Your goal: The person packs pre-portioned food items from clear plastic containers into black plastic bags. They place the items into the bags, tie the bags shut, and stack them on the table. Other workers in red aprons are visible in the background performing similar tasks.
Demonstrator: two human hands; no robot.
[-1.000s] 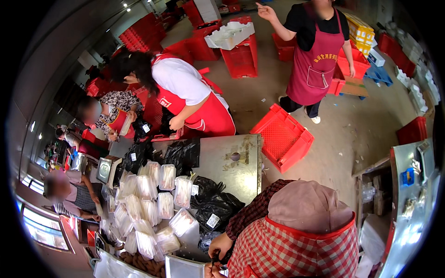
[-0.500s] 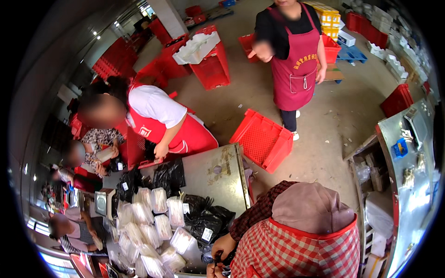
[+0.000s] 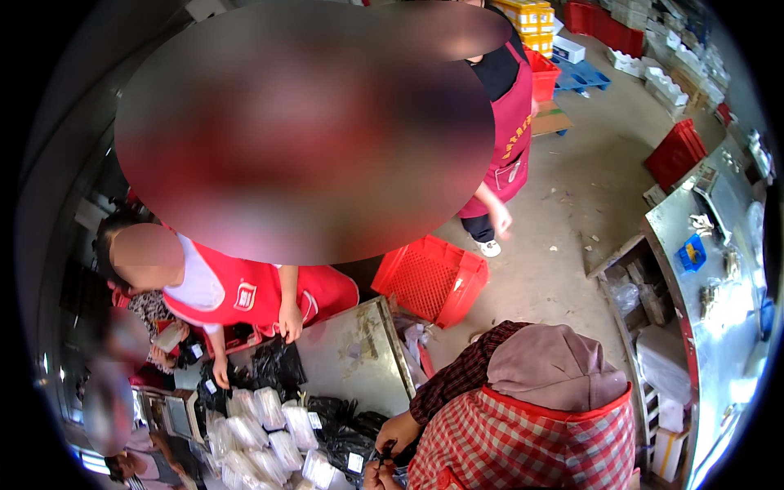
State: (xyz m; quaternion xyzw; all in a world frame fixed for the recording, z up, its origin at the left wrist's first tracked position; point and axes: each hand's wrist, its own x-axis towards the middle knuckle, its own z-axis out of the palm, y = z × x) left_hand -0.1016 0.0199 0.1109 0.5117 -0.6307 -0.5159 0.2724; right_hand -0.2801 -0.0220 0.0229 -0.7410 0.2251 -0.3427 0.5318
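Note:
Neither of my hands is in view. At the bottom, a person in a red checked apron and a pink head cover (image 3: 555, 367) bends over a metal table (image 3: 359, 359). Both of their hands (image 3: 384, 457) are on a black bag (image 3: 351, 445). Rows of clear filled packets (image 3: 269, 425) lie on the table's left part. Across the table, a person in a white shirt and red apron (image 3: 237, 290) leans in, with one hand (image 3: 290, 322) resting by more black bags (image 3: 278, 359).
A red crate (image 3: 433, 278) lies tilted on the floor beside the table. A person in a dark red apron (image 3: 510, 139) stands behind it. A steel counter (image 3: 719, 269) with a small blue tray (image 3: 692, 253) runs along the right. Red crates (image 3: 674, 151) and a blue pallet (image 3: 580, 77) stand farther back.
The view has swung down and left. The standing person in the dark red apron has come closer to the red crate. The checked-apron person stays bent over the black bag.

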